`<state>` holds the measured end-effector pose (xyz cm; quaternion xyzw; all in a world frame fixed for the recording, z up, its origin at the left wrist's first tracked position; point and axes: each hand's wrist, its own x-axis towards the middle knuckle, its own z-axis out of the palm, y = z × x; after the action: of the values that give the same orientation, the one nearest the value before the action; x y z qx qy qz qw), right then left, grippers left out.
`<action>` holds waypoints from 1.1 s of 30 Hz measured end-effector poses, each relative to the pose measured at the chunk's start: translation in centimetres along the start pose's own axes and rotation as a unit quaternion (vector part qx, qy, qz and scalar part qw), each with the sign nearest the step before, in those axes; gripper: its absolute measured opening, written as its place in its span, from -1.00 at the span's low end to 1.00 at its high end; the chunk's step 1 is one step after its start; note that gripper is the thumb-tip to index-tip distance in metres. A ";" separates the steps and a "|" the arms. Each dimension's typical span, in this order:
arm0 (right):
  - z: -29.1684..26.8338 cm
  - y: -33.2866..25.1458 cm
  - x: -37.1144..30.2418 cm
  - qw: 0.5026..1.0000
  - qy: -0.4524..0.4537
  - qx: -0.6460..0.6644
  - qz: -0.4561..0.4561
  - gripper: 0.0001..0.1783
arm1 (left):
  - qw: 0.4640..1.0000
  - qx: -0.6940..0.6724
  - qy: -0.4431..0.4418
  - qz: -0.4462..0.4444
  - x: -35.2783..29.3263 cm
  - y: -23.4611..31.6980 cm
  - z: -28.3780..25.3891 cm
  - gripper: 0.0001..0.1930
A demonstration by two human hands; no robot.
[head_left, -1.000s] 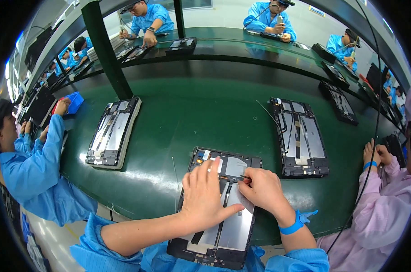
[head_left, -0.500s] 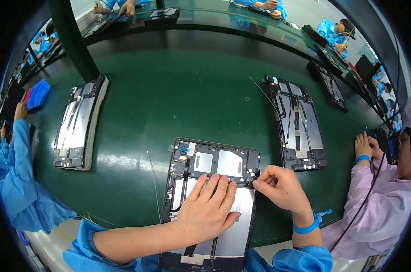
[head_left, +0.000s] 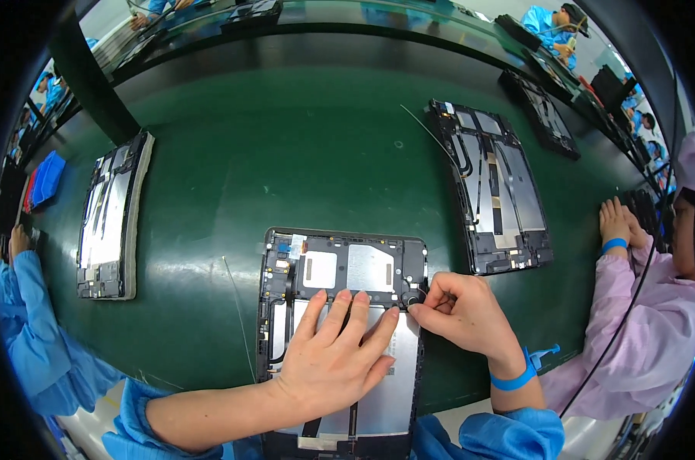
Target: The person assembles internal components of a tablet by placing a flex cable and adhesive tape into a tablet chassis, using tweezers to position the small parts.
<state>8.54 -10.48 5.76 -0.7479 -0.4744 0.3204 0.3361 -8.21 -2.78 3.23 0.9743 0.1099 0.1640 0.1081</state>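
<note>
An opened tablet [head_left: 397, 360] with black frame parts and silver plates lies in front of me, reaching the lower edge. My left hand [head_left: 328, 356] rests flat across its middle, fingers outstretched, holding nothing. At the tablet's upper right edge, my right hand [head_left: 459, 310] pinches thumb and forefinger together beside a small round part. A fine curved line shows by those fingertips, but what they grip is too small to make out. A thin wire [head_left: 238, 314] lies on the table along the tablet's left side, its lower end hidden by my left forearm.
Another opened tablet [head_left: 106, 226] sits on a pale pad at left. At right is one more open tablet [head_left: 508, 192], a thin wire sticking out. Blue bins [head_left: 47, 180] stand far left on the green table [head_left: 286, 153]. A pink-sleeved person [head_left: 624, 307] sits at right.
The whole view has shifted, so the tablets and table sit farther left in the picture. Both hands keep their pose; the right fingertips stay at the tablet's upper right edge.
</note>
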 end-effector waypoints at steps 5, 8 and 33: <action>0.3 0.0 0.4 1.000 -0.001 0.000 0.009 -0.79 | 1.000 0.005 -0.011 0.000 0.1 -0.1 -0.1 -0.54; 0.6 0.1 0.8 1.000 0.010 -0.022 -0.006 -0.77 | 1.000 0.010 -0.017 0.000 0.3 -0.2 -0.4 -0.54; -1.8 -2.1 3.9 0.973 -0.157 -0.167 -0.025 -0.82 | 0.997 0.013 -0.042 0.069 1.2 -1.6 -0.5 -0.42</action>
<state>10.27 -6.58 7.89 -0.7218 -0.5866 0.3413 0.1356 -7.59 -0.87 3.60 0.9870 0.0396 0.1284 0.0879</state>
